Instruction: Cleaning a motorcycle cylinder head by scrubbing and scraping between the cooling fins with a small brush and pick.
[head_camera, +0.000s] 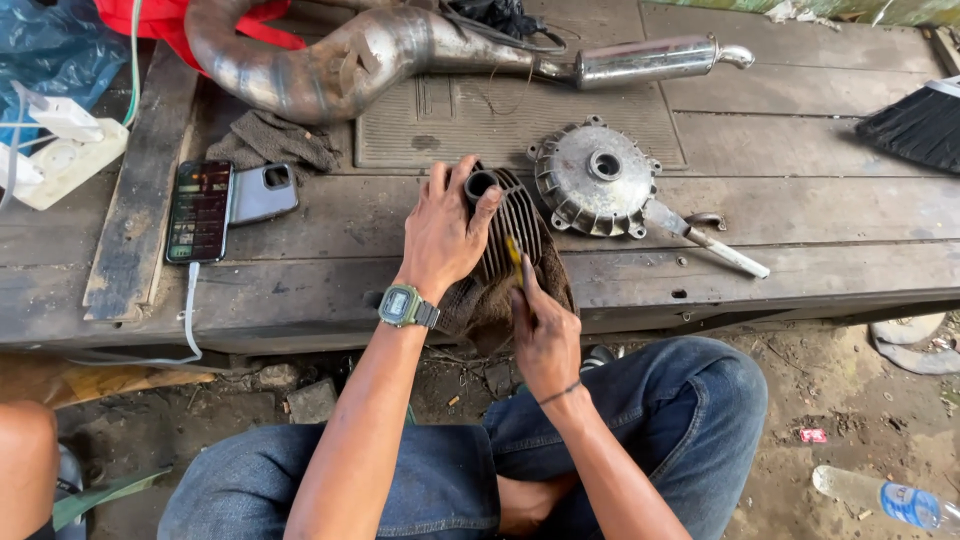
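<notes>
While my left hand (445, 232) clasped the finned engine cylinder (510, 225) at the workbench (820, 225) edge, my right hand (545, 335) pinched a yellow-handled tool (514, 250); it could slip and gouge the fins.

Wooden bench (820, 215) (exhaust pipe (400, 50), phone (199, 210)).

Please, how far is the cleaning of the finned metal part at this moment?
Done: the finned cylinder already lies on a dirty rag at the bench edge. In hand: the left hand steadies it at its round port, and the right hand works a small yellow-handled tool along the fins. Left: the fins look dark; the round hub plate beside it lies untouched.
</notes>
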